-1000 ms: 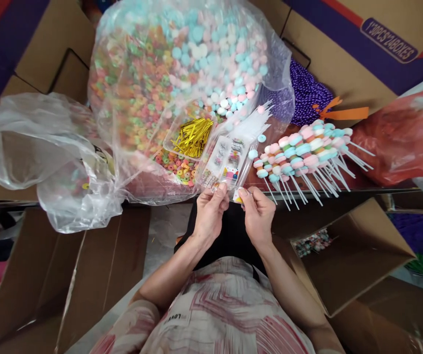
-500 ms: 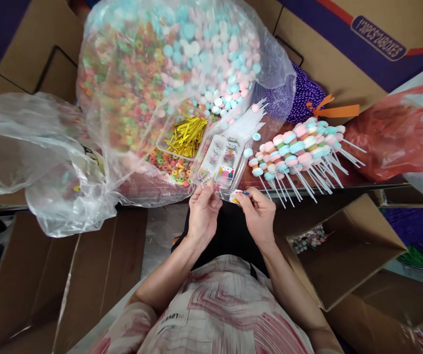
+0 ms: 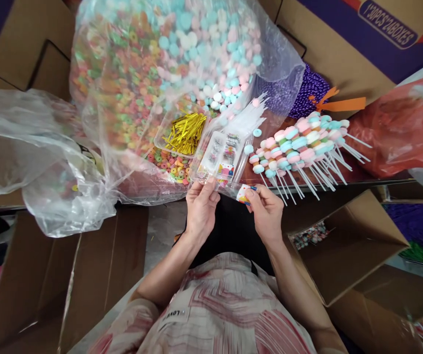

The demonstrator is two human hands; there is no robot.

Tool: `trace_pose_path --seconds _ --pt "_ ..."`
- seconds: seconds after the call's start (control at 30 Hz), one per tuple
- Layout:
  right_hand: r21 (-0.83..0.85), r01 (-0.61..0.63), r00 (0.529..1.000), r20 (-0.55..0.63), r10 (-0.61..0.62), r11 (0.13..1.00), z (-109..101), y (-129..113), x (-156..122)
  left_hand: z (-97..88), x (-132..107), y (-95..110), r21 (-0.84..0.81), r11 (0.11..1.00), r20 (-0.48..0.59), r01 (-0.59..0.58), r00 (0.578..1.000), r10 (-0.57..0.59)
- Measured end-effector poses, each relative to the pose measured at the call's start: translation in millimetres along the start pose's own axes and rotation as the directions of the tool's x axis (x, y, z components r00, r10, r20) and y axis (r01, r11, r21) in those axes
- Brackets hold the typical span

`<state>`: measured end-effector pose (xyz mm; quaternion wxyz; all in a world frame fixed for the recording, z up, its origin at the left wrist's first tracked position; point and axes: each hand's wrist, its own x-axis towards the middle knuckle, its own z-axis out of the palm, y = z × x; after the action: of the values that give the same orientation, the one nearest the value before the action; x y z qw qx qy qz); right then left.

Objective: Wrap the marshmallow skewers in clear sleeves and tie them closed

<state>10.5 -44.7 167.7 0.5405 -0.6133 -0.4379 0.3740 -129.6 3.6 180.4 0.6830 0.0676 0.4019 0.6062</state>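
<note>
My right hand (image 3: 267, 212) pinches a small printed card (image 3: 244, 193), white with coloured patterns, held over the table's front edge. Thumb and fingers of my left hand (image 3: 201, 210) are closed on the end of something thin and clear, like plastic film (image 3: 229, 188), that stretches toward the card. Just beyond the hands lies a clear plastic tray (image 3: 213, 152) holding small printed cards and clear sleeves. Left of it stands a clear tub (image 3: 159, 142) of gold twist ties (image 3: 185, 133). Candy skewers (image 3: 300, 145) on white sticks are heaped to the right.
Large clear bags of ring candies (image 3: 130, 93) and pastel candies (image 3: 196, 39) cover the back. Behind the skewers lie purple beads (image 3: 309, 91) and a red plastic bag (image 3: 399, 128). Open cardboard boxes stand below, left (image 3: 97, 275) and right (image 3: 359, 246).
My right hand has moved a little to the right with the card, which now shows more of its printed face. My left hand has shifted slightly left, so the hands are farther apart.
</note>
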Motion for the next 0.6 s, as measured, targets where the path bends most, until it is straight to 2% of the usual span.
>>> trace_pose_path --seconds 0.1,0.17,0.3,0.43,0.5,0.57,0.6 --pt "0.086 -0.063 0.998 0.009 0.063 0.994 2 8 1 -0.1 -2 -3 0.026 0.998 0.006 -0.066 0.998 0.066" --pt "0.099 -0.062 0.998 -0.002 0.063 0.993 4 8 1 -0.6 -4 -5 0.061 0.992 0.033 -0.113 0.993 0.111" --pt "-0.025 0.008 1.0 -0.027 -0.009 1.0 3 -1 -1 -1.8 -8 -7 0.176 0.975 0.092 -0.136 0.988 0.121" --pt "-0.198 0.101 0.991 -0.066 -0.116 0.975 -8 -5 3 -0.8 -8 -7 0.19 0.971 0.092 -0.142 0.988 0.127" --pt "-0.385 0.18 0.966 -0.105 -0.236 0.905 -16 0 8 0.3 -3 -5 0.161 0.975 0.058 -0.154 0.987 0.147" --pt "-0.629 0.195 0.94 -0.1 -0.327 0.753 -24 7 15 0.9 4 -2 0.123 0.978 0.01 -0.168 0.986 0.168" --pt "-0.736 0.166 0.941 -0.08 -0.328 0.656 -27 11 18 0.9 8 -1 0.11 0.978 -0.01 -0.175 0.984 0.177"
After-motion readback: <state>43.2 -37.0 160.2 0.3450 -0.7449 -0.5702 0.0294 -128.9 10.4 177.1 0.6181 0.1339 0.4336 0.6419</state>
